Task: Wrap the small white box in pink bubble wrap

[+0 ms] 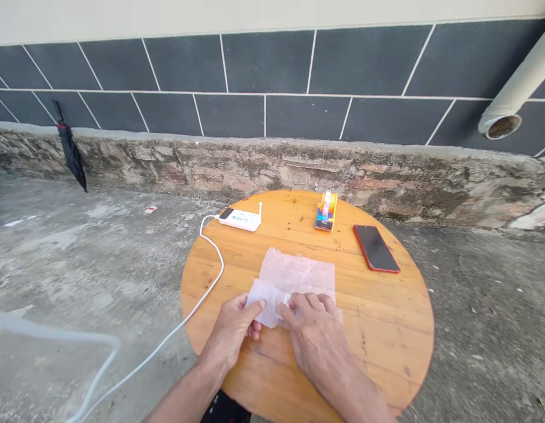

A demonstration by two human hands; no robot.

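A sheet of pinkish bubble wrap (299, 271) lies on the round wooden table, its near part folded over toward the left. My left hand (237, 323) pinches the folded left corner between thumb and fingers. Over the near right part of the sheet, my right hand (314, 323) rests with bent fingers, pressing on the wrap. Something whitish shows between the folds by the right thumb; I cannot make out what it is.
On the wooden table (378, 317) lie a white device with an antenna (241, 220) and its cable (217, 276), a tape dispenser (326, 211) and a red-edged phone (376, 248). An umbrella (70, 150) leans on the wall. A pipe (514, 94) juts out at right.
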